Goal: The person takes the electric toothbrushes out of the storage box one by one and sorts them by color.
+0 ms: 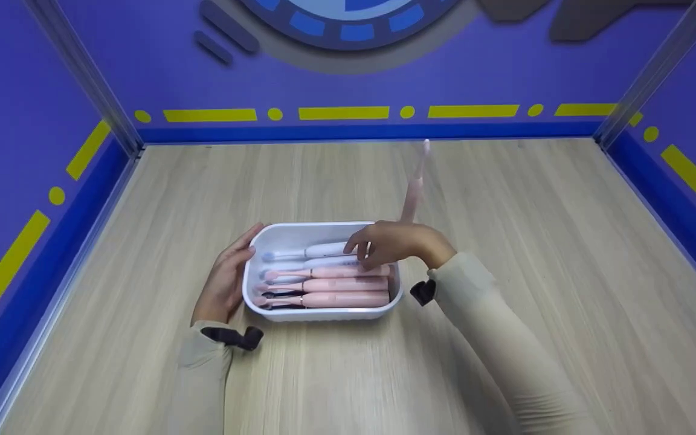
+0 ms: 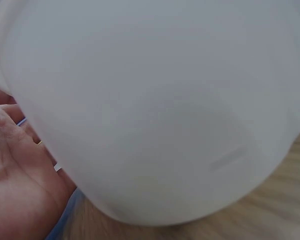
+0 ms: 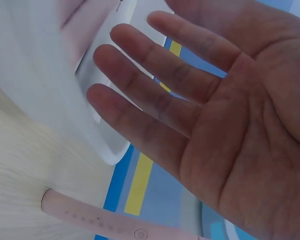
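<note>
My left hand [image 1: 223,284] holds the left end of a white plastic box [image 1: 324,315], thumb at the rim and fingers along the outer wall. The left wrist view shows mostly the box's outer wall [image 2: 155,100], with the palm beside it. Over the box's right end, my right hand [image 1: 397,244] reaches in with fingers apart and nothing held. Under and near its fingertips lie white electric toothbrushes [image 1: 322,251] and pink electric toothbrushes [image 1: 348,299], heads to the left. Another pink electric toothbrush [image 1: 412,196] stands upright on the table behind the right hand.
Dark toothbrush parts [image 1: 271,295] show beneath the pink ones. The wooden table [image 1: 541,254] runs back to a blue-purple wall [image 1: 475,90] with yellow marks. Side walls with metal corner posts bound it left and right. Small dark cameras [image 1: 423,292] sit at both wrists.
</note>
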Demonstrator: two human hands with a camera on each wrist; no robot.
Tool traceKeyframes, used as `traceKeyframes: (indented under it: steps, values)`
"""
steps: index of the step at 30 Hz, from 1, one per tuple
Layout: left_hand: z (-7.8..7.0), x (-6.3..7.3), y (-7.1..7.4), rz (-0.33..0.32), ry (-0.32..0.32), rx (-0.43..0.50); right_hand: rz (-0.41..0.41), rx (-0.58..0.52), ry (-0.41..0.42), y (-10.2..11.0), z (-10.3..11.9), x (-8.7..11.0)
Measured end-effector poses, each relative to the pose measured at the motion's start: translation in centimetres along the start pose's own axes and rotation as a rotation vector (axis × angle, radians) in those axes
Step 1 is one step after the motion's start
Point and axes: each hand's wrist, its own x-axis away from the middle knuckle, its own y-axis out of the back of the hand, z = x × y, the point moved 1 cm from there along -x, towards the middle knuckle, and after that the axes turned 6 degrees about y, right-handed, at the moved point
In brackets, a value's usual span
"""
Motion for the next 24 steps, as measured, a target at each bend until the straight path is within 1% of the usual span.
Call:
traceKeyframes:
  steps: [8,13,16,20,24]
  values:
    - [0.0,0.0,0.0,-0.021,0.002,-0.008,0.038,0.029,-0.02,-0.3,0.5,-1.0]
    - [-0.1,0.1,0.1,-0.019,0.01,-0.015,0.055,0.033,-0.055,-0.5,0.7,-1.4]
    - [-0.1,0.1,0.1,-0.017,0.012,-0.017,0.06,0.039,-0.063,-0.6,0.9,-1.6]
    - [-0.1,0.1,0.1,-0.018,0.013,-0.017,0.059,0.067,-0.043,-0.7,1.0,-2.0]
    - [-0.1,0.1,0.0,-0.019,0.014,-0.011,0.059,0.119,-0.009,-0.9,0.9,-2.2]
